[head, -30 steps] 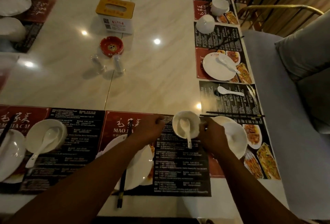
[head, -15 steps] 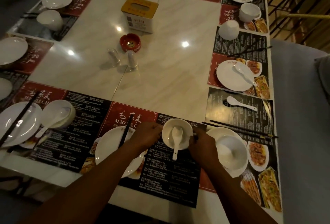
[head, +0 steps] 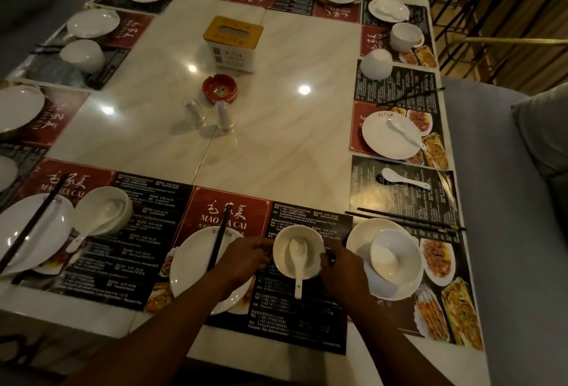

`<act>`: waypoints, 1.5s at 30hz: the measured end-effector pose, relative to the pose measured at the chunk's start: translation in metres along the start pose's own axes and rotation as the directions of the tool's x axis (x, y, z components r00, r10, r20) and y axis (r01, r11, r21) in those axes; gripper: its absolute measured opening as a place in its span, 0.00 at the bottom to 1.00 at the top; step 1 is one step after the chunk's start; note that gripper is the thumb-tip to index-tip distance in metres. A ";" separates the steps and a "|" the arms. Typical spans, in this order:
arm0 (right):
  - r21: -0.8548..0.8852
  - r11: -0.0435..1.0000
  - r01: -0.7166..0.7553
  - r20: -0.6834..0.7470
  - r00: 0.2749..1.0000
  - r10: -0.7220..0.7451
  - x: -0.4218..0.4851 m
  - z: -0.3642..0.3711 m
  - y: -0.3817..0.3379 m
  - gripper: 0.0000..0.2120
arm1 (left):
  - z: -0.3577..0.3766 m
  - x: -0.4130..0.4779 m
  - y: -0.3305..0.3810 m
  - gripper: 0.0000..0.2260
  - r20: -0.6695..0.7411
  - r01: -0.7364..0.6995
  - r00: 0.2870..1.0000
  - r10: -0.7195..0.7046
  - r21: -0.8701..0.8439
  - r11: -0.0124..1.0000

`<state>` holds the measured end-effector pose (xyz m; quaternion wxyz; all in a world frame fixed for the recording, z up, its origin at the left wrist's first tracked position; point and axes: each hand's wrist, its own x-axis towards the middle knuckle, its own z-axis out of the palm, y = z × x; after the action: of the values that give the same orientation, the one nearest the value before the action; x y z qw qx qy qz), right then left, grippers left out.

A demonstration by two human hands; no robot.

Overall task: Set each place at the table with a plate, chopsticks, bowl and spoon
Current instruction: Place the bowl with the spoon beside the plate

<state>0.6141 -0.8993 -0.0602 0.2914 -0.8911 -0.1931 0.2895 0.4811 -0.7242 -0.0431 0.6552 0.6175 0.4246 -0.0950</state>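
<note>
Left hand [head: 246, 258], right hand [head: 341, 268]: fingers [head: 261, 245] grasp bowl [head: 282, 250] sides, likely squaring it beside plate [head: 190, 265] at bench [head: 276, 139] near edge. Spoon [head: 298, 281] rests inside, chopsticks [head: 219, 241] across plate.

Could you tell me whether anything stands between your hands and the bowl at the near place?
Nothing visible does. The left hand and right hand hold the bowl by opposite sides of its rim. The spoon lies inside it, handle pointing back between the hands.
</note>
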 end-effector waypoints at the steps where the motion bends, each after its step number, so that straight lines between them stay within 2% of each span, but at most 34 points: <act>1: 0.000 1.000 -0.002 -0.002 1.000 0.002 0.000 0.001 -0.001 0.10 | -0.001 0.000 0.000 0.18 0.001 -0.004 1.000 0.004 -0.001 1.000; 5: -0.025 1.000 -0.017 -0.005 1.000 0.016 -0.001 0.002 -0.002 0.10 | -0.004 0.001 -0.001 0.18 0.043 -0.041 0.998 0.038 0.085 0.995; 7: -0.019 0.999 -0.031 0.005 0.999 0.032 -0.001 0.002 -0.003 0.10 | -0.006 0.000 -0.001 0.17 0.026 -0.120 0.993 0.117 0.221 0.968; 10: -0.015 0.998 -0.060 0.034 0.998 0.060 -0.003 0.001 -0.005 0.12 | -0.014 -0.002 0.002 0.14 -0.045 -0.265 0.946 0.322 0.467 0.844; 12: -0.011 0.998 -0.061 0.052 0.997 0.061 -0.005 0.002 -0.004 0.13 | -0.024 0.000 0.000 0.15 -0.065 -0.287 0.914 0.401 0.597 0.749; 15: -0.006 0.997 -0.083 0.038 0.996 0.083 -0.006 0.003 -0.004 0.13 | -0.041 0.009 -0.012 0.19 -0.032 -0.238 0.914 0.405 0.766 0.597; 17: -0.005 0.996 -0.093 0.025 0.995 0.094 -0.006 0.005 -0.003 0.12 | -0.048 0.013 -0.017 0.18 0.011 -0.235 0.922 0.387 0.811 0.536; 19: -0.008 0.995 -0.099 0.020 0.995 0.099 -0.005 0.006 -0.004 0.11 | -0.052 0.015 -0.020 0.19 0.039 -0.253 0.917 0.398 0.827 0.502; 23: -0.018 0.992 -0.121 0.010 0.993 0.121 -0.007 0.009 -0.004 0.11 | -0.054 0.017 -0.024 0.21 0.021 -0.254 0.912 0.409 0.812 0.525; 30: -0.021 0.992 -0.124 0.016 0.992 0.124 -0.009 0.009 -0.004 0.11 | -0.051 0.018 -0.023 0.15 0.025 -0.319 0.880 0.474 0.770 0.552; 34: -0.050 0.996 -0.067 0.004 0.998 0.068 -0.016 -0.005 -0.008 0.04 | -0.046 0.019 -0.010 0.11 0.065 -0.442 0.809 0.584 0.721 0.533; 36: -0.056 0.996 -0.064 -0.033 0.998 0.062 -0.018 -0.019 -0.008 0.04 | -0.039 0.020 0.004 0.10 0.086 -0.531 0.742 0.665 0.681 0.505; 38: -0.068 0.994 -0.090 -0.090 0.992 0.083 -0.016 -0.038 -0.004 0.06 | -0.029 0.023 0.017 0.10 0.091 -0.560 0.712 0.697 0.672 0.484; 42: -0.104 0.990 -0.094 -0.187 0.980 0.073 -0.013 -0.085 0.013 0.08 | 0.000 0.040 0.029 0.13 0.087 -0.548 0.727 0.681 0.671 0.500; 45: -0.109 0.985 -0.137 -0.255 0.961 0.105 -0.016 -0.122 0.034 0.07 | 0.030 0.042 0.041 0.14 0.107 -0.596 0.700 0.706 0.632 0.495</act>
<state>0.6846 -0.9828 0.0060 0.2384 -0.9469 -0.1181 0.1804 0.5474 -0.7251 -0.0453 0.3604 0.9166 0.1551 0.0769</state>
